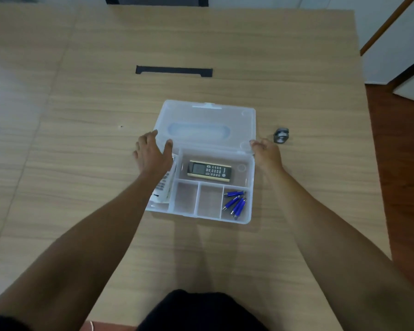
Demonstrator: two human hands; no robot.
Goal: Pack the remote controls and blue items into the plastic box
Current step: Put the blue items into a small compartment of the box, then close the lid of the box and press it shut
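Note:
A clear plastic box (248, 201) lies open on the wooden table, its lid (208, 115) folded back flat. A dark remote with a gold edge (209, 171) rests in the large compartment. A white remote (164, 185) stands in the left slot, partly hidden by my left arm. Several blue items (236, 202) lie in the front right compartment. My left hand (153, 152) holds the lid's left near corner, thumb on top. My right hand (267, 151) pinches the lid's right near corner.
A small grey metal object (281, 135) sits on the table just right of the lid. A black cable slot (174, 70) is set into the table farther back. The table's right edge borders a dark reddish floor (402, 163).

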